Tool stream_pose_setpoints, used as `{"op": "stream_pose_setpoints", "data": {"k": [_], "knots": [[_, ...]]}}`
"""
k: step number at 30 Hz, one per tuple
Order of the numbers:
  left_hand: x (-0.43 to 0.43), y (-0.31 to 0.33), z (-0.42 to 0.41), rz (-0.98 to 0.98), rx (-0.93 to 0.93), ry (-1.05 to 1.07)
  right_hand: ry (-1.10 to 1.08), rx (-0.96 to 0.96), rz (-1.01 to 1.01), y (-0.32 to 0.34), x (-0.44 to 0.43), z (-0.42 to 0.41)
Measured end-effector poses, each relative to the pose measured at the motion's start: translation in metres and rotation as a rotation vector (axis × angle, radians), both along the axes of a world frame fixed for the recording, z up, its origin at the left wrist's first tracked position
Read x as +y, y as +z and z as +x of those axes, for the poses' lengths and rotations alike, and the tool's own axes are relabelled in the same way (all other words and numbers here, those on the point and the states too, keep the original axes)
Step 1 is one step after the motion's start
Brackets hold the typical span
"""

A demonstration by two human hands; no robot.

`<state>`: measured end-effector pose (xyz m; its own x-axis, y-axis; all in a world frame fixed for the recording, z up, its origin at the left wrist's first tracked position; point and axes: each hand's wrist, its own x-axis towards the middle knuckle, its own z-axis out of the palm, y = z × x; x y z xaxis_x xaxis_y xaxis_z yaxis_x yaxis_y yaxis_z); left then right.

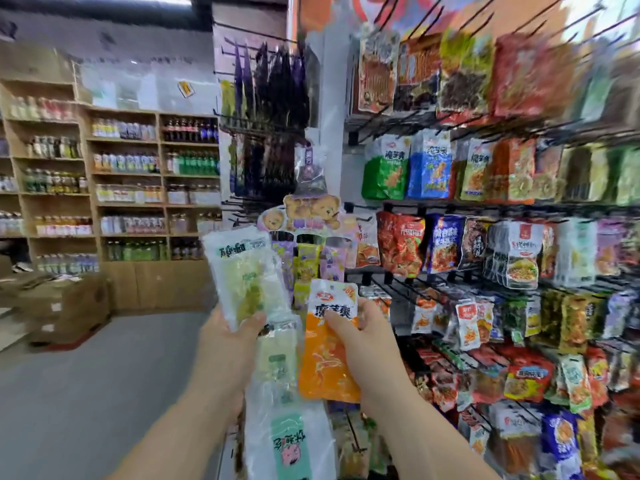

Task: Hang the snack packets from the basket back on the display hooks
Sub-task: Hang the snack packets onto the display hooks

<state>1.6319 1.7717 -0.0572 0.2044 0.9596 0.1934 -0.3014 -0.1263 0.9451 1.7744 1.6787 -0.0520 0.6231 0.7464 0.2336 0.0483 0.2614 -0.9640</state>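
Lower centre: the left hand grips a stack of pale packets, and the right hand pinches an orange packet. In a reach to the hooks at right, the loose stack may slip.

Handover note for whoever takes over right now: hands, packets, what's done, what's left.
Left hand grips a bunch of pale green-and-white packets, held up.
Right hand pinches one orange packet near its top.
Display hooks on the right are mostly stocked. The basket is not in view.
Done: this frame does not show how many packets are already hung.
Left: hang the orange packet, then the left hand's bunch.
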Motion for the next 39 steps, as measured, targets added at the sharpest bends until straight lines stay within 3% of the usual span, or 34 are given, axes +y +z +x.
{"op": "stream_pose_setpoints", "data": {"k": [8,22,29,34,39], "knots": [[0.027,0.052,0.054,0.053,-0.096,-0.143,-0.147,-0.155,0.075,0.051,0.01,0.055],[0.102,0.131,0.184,0.251,-0.203,-0.02,-0.172,-0.371,0.266,0.194,0.112,0.225],[0.132,0.156,0.207,0.318,-0.229,0.028,-0.284,-0.435,0.227,0.244,0.158,0.248],[0.139,0.164,0.207,0.347,-0.215,0.021,-0.285,-0.321,0.248,0.255,0.172,0.249],[0.138,0.166,0.205,0.358,-0.238,-0.026,-0.363,-0.422,0.208,0.255,0.173,0.253]]}}
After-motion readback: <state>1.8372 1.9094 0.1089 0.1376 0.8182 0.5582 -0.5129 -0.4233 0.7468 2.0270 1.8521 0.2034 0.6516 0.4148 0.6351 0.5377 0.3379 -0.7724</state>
